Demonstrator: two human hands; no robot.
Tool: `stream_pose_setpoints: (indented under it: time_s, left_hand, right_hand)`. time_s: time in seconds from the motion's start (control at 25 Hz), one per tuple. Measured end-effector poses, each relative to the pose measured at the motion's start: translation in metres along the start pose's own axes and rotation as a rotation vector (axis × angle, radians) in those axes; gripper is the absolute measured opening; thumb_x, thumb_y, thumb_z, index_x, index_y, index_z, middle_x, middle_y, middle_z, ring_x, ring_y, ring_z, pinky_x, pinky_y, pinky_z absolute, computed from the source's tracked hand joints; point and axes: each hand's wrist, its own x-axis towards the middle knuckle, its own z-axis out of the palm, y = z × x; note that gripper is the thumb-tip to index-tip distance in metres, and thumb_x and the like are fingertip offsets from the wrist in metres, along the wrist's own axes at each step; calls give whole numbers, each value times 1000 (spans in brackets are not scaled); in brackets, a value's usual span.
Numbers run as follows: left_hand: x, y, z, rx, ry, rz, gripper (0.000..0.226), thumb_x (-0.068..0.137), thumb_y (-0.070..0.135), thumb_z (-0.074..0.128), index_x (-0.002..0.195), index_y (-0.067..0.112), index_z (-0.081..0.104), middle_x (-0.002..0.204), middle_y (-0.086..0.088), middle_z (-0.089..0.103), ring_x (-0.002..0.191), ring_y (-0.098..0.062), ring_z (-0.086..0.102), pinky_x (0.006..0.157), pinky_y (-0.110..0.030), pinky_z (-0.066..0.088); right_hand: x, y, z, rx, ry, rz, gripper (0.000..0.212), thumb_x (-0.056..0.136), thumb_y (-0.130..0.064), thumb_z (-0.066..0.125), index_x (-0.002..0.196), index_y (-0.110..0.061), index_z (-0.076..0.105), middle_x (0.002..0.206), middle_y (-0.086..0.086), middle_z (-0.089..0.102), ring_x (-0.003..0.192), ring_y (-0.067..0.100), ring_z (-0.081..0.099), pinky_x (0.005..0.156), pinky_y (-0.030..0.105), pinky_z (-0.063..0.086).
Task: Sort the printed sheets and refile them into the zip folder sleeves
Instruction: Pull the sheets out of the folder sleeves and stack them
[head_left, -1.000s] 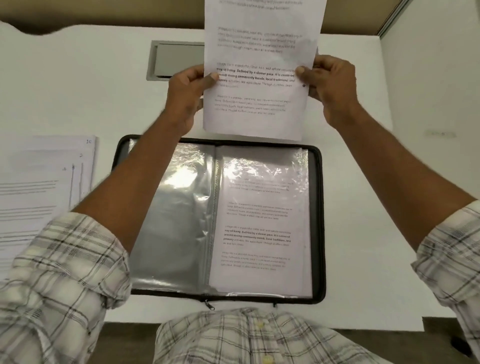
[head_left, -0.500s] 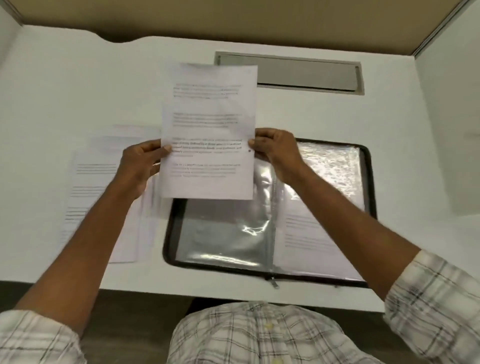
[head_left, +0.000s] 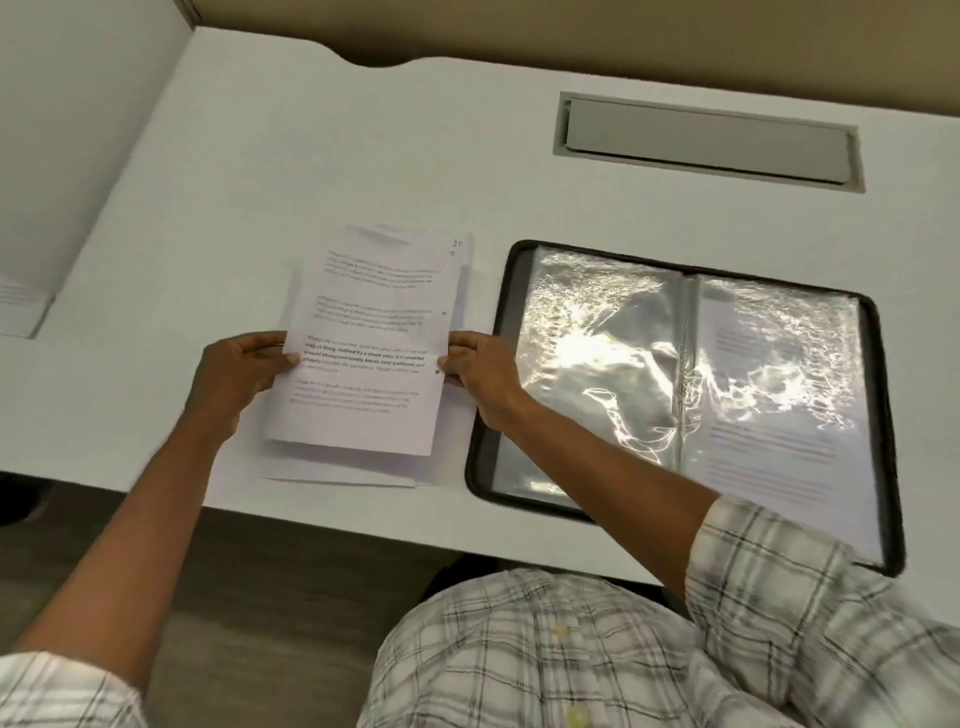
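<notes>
While pinching the white printed paper sheet (head_left: 363, 353) by its two long edges, with the left hand (head_left: 239, 369) on one side and the right hand (head_left: 478, 369) on the other, thumbs on top and fingers curled underneath, holds it low over a fanned pile of loose white printed pages (head_left: 457, 254) at the front edge of the white laminate bench (head_left: 260, 182), left of the middle. Cannot tell whether resting on the pile or just above it. Leaves the black-rimmed zip folder (head_left: 878, 364) lying open just beside the pile, toward the front right corner, showing crinkled clear plastic sleeves (head_left: 597, 364): the left one seemingly unfilled, the right one holding a filed printed page (head_left: 779, 441). Probably mid-sort, with refiling barely begun. Could skew the uneven pile further if released off-square, and could push the lowest pages over the front edge, since already lying close to it. Could also lose the page order if laid down unchecked. May catch a corner and crease the paper when feeding it into so wrinkled a sleeve.
</notes>
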Motion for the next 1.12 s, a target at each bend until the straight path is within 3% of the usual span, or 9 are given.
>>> stream_pose_setpoints:
  time_s: [0.2, 0.36, 0.44, 0.56, 0.68, 0.76, 0.88, 1.0, 1.12]
  left_hand:
    - [11, -18, -10, 192, 10, 49, 46, 80, 10, 87, 122, 17, 70, 116, -9, 75, 110, -31, 71, 101, -47, 55]
    - [6, -21, 7, 525, 126, 141, 82, 74, 15, 93, 145, 9, 53, 143, -17, 55, 123, -36, 59, 109, -49, 46]
    - [-3, -20, 26, 534, 218, 246, 80, 79, 19, 90, 148, 10, 50, 145, -17, 49, 126, -36, 54, 109, -51, 44]
    - [-32, -5, 88, 451, 113, 465, 59, 90, 21, 80, 143, 13, 55, 137, -9, 58, 119, -26, 57, 103, -43, 48]
    - [-80, 18, 184, 412, -114, 580, 48, 97, 24, 72, 143, 19, 56, 136, 6, 57, 123, -8, 52, 107, -29, 41]
    - [-114, 29, 256, 389, -251, 658, 43, 99, 25, 69, 140, 21, 59, 138, 11, 57, 126, -6, 51, 109, -27, 40]
    - [-145, 22, 347, 522, -445, 823, 44, 95, 24, 71, 138, 17, 61, 143, 0, 60, 135, -20, 50, 116, -42, 39]
    - [-149, 18, 389, 611, -417, 770, 37, 93, 30, 73, 128, 17, 68, 136, -2, 64, 132, -24, 51, 114, -42, 40]
    - [-165, 40, 397, 479, -372, 576, 35, 100, 46, 62, 124, 21, 70, 126, 4, 65, 119, -14, 57, 110, -40, 44]
  right_hand:
    - [3, 6, 8, -80, -17, -56, 43, 91, 10, 62, 132, 0, 61, 122, 14, 71, 105, 21, 70, 89, 28, 60]
    - [-17, 1, -26, -205, 47, -149, 50, 96, -1, 63, 145, -8, 53, 138, 7, 63, 125, 17, 61, 106, 29, 50]
    - [-35, -1, -65, -299, 165, -257, 47, 98, -2, 61, 144, -11, 55, 138, 5, 64, 125, 15, 61, 107, 26, 48]
    - [-66, 22, -148, -609, 516, -392, 39, 104, -18, 54, 142, -15, 57, 143, 4, 60, 132, 22, 57, 116, 34, 40]
    - [-98, 69, -232, -999, 808, -90, 59, 109, -42, 33, 161, -15, 26, 170, 8, 15, 158, 28, 10, 123, 60, 6]
    - [-119, 94, -273, -1076, 899, 85, 65, 109, -47, 24, 164, -16, 10, 171, 11, -4, 158, 30, -4, 119, 72, 6]
    - [-141, 104, -301, -1003, 878, 22, 64, 109, -27, 38, 164, -22, 5, 168, 16, -17, 156, 37, -13, 119, 70, 14]
    - [-154, 87, -301, -702, 831, -336, 86, 94, 17, 48, 164, -22, 15, 168, 8, -25, 157, 24, -16, 128, 32, 15]
    - [-163, 62, -298, -226, 643, -365, 103, 88, 16, 63, 163, -35, 12, 170, -8, -16, 158, 15, 6, 112, 29, 44]
